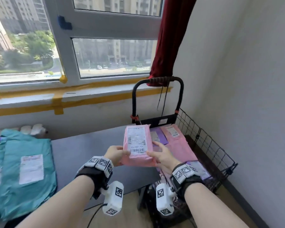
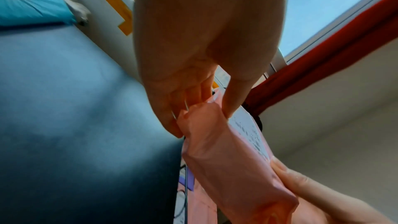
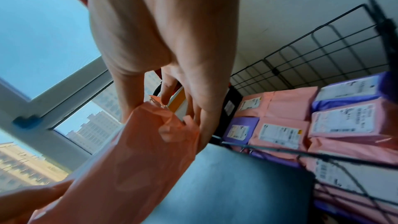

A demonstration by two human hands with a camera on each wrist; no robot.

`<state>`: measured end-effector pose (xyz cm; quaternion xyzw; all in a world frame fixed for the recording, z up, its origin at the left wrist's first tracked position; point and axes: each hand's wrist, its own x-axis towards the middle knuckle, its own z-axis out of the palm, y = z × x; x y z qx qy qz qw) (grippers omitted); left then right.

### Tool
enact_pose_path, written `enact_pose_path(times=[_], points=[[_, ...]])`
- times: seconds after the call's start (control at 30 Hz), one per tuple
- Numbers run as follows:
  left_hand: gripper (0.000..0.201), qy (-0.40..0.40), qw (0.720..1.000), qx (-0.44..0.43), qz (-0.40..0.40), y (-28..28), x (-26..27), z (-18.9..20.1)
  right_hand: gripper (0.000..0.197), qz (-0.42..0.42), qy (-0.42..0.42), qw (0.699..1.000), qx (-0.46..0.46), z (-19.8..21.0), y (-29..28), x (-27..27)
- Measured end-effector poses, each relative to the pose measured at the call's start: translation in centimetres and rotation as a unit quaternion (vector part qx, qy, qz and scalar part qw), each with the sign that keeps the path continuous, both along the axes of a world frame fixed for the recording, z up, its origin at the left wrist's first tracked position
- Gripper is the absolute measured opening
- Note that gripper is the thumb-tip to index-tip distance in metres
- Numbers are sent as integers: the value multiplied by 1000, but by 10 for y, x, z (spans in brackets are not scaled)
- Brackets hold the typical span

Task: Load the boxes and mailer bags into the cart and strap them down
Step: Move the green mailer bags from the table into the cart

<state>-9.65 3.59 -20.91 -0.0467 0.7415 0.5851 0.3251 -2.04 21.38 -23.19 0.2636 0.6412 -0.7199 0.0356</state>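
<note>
The label-topped pink plastic mailer bag (image 1: 137, 143) is pinched at its near corners by both hands, left hand (image 1: 116, 154) and right hand (image 1: 163, 155), its long axis pointing away, with the black wire-mesh cart (image 1: 209, 143) lying to the right, nearer the right hand.

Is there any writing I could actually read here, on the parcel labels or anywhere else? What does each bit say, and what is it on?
Held pink parcel, white label: barcode and upside-down digits, roughly "770 ... 938"; not certain, the rest blurred.
Teal mailer bags, labels: red header, print too blurred to read.
Pink and purple parcels in the cart: labels too small to read.
Cart back panel, white sticker: unreadable.
Wrist bands: black-and-white square codes, no words.
</note>
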Motion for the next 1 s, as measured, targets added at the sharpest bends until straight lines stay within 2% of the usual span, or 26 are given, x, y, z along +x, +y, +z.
enact_pose_path(times=[0.2,0.4,0.5,0.63,0.73,1.0], points=[[37,-1,996,-22,-85,95,-3,-11,58,-16,-41,999,20,-13,88,22],[51,-5,989,-10,-151,184,-35,-29,57,-45,-92,994,36,-23,169,10],[51,-9,985,1,-171,226,-48,-41,56,-43,-104,993,41,-29,210,1],[43,-33,984,-10,-177,272,-56,-65,60,-41,-145,987,46,-51,261,-6],[58,-49,982,-29,-179,305,-61,-87,57,-20,-182,982,44,-72,300,-20],[60,-84,990,-77,-83,382,-80,-140,68,98,-211,972,12,-124,387,-70]])
